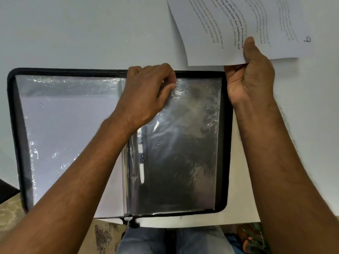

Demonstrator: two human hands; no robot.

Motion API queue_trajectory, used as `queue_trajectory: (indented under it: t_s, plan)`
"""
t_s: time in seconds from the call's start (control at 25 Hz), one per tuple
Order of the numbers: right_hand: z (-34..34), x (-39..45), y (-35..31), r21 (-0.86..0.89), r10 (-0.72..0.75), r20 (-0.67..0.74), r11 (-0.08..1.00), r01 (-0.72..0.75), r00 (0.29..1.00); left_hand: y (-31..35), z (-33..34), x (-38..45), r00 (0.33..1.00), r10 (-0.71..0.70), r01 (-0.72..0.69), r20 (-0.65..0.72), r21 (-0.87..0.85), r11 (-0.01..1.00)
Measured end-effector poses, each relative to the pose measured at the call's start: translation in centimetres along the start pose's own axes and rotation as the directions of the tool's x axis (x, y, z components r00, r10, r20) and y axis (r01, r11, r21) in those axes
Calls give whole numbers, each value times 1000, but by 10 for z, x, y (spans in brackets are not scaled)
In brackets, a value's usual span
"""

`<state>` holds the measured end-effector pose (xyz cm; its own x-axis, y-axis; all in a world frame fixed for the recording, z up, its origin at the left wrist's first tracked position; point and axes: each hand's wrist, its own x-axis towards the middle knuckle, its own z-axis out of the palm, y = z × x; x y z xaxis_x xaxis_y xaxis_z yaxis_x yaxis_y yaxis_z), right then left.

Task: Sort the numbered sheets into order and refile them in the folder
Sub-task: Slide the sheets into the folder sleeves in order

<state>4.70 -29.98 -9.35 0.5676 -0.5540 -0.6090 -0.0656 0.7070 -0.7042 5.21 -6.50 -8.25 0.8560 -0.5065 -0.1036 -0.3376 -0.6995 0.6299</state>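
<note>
A black zip folder lies open on the white table. Its left clear sleeve holds a white sheet. The right clear sleeve has no sheet in it and shows the dark cover behind. My left hand pinches the top edge of that right sleeve near the spine. My right hand grips the near edge of a printed sheet, held above the table past the folder's top right corner. Under it lies another sheet marked with a handwritten 9.
The white table runs beyond the folder on all sides. A clear pen sits in a loop at the spine. The table's front edge is just below the folder, with my knees and the floor beneath it.
</note>
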Motion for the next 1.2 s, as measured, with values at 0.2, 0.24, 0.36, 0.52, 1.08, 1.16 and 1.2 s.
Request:
queue_trajectory:
  t_s: [0.2,0.24,0.36,0.52,1.08,1.16,1.2]
  plan:
    - [1,3,9,-187,-32,29,982,36,999,4,7,-4,999,-36,35,-35,-27,999]
    - [0,4,10,-218,-33,35,975,40,999,4,8,-4,998,-34,34,-44,-16,999]
    - [1,10,10,-273,-45,38,961,53,998,4,6,-4,998,-42,41,-46,-21,999]
    - [6,16,5,-272,-54,2,961,53,999,5,3,-4,999,-31,30,-20,-40,999]
    - [-2,12,-2,-522,95,408,840,147,908,3,7,-3,996,-47,46,-79,-12,999]
    - [0,12,-6,-549,131,442,822,152,887,2,6,-2,996,-52,50,-78,-33,998]
    - [1,12,-8,-554,141,451,818,153,881,1,5,-1,996,-55,51,-76,-45,998]
